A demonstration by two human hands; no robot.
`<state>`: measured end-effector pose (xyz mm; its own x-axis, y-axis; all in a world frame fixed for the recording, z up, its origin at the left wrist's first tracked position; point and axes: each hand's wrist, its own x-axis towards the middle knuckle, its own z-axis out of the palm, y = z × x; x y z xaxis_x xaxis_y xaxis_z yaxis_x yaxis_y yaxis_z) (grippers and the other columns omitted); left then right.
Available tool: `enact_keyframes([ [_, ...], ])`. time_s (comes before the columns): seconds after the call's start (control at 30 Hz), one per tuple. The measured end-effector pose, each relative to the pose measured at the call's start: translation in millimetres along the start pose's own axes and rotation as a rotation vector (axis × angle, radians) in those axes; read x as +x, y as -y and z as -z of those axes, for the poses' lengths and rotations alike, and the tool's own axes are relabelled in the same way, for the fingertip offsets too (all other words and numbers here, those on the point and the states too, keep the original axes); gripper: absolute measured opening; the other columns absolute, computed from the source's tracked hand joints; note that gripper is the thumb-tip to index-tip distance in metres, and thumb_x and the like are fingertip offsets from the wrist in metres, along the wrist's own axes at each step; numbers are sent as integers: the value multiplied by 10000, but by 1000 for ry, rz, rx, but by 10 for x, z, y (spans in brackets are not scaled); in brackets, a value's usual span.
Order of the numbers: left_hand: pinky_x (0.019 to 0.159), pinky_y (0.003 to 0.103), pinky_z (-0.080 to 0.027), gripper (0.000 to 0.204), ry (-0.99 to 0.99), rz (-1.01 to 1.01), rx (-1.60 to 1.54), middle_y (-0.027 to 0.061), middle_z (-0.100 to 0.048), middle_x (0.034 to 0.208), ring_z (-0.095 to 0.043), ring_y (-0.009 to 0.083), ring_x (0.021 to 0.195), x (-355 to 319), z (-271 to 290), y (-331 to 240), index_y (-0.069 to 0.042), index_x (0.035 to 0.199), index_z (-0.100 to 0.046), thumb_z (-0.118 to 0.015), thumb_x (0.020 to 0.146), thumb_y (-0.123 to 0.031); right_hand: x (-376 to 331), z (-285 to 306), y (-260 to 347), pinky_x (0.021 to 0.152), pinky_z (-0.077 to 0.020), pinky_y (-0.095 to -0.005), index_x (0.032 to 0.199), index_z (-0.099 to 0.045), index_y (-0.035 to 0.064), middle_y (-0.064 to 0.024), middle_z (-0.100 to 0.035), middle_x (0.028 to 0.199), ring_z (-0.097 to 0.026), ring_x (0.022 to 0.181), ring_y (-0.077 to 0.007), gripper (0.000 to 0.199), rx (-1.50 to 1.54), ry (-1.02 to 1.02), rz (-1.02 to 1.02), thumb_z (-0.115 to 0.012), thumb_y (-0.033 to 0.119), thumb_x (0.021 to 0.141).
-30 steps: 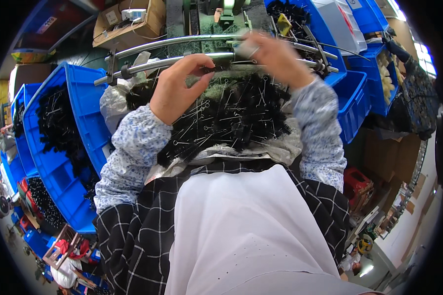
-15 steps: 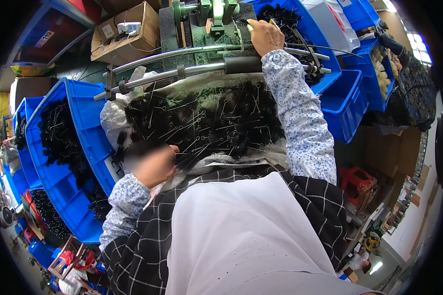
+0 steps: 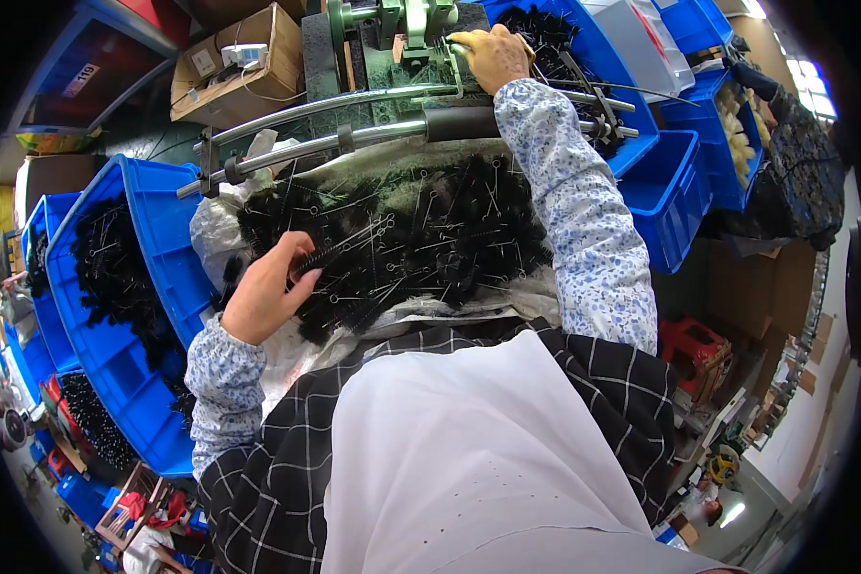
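Down low, left hand [image 3: 263, 297] curled round one black bristle brush [image 3: 340, 251], thumb and fingers pinching its twisted wire stem, bristled end pointing up and right over the heap of black brushes [image 3: 402, 239]. Heap spread on crumpled plastic sheeting [image 3: 215, 225] across the lap-side bench, wire loops sticking out every way. Up top, right hand [image 3: 493, 55] stretched to the green machine [image 3: 407, 24], fingers bent and closed around a small part at its front; exactly what is pinched there too small to tell. Long metal lever bars [image 3: 325, 120] with a black grip [image 3: 459, 122] running crosswise between heap and machine, right sleeve passing over them. Blue bin [image 3: 105, 287] of more brushes just left of the left wrist; another blue bin [image 3: 665, 196], bare inside, off to the right.

Likely trouble: wire loops of neighbouring brushes snagging the held one and dragging several out, since all lie tangled. Also a risk of the loose sleeve catching on the lever bars, and of fingertips getting nipped, being so close against the machine's working parts.
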<state>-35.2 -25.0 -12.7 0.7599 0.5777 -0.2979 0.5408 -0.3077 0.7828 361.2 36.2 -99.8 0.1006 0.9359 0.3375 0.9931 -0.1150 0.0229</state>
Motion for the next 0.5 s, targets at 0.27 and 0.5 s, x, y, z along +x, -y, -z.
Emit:
enact_keyframes([
  [0.27, 644, 312, -462, 323, 4, -15, 5, 125, -562, 833, -555, 214, 680, 55, 46, -43, -37, 1066, -451, -622, 796, -86, -35, 43, -72, 772, -443, -363, 1027, -662, 202, -18, -652, 870, -552, 782, -229, 233, 41, -68, -64, -556, 211, 820],
  [0.5, 652, 305, -464, 314, 1, -18, 11, 119, -567, 839, -556, 209, 690, 70, 26, -66, -40, 1060, -460, -624, 797, -95, -32, -66, -100, 833, -431, -368, 1023, -667, 236, -15, -661, 829, -560, 815, -214, 234, 160, -125, -64, -592, 201, 804],
])
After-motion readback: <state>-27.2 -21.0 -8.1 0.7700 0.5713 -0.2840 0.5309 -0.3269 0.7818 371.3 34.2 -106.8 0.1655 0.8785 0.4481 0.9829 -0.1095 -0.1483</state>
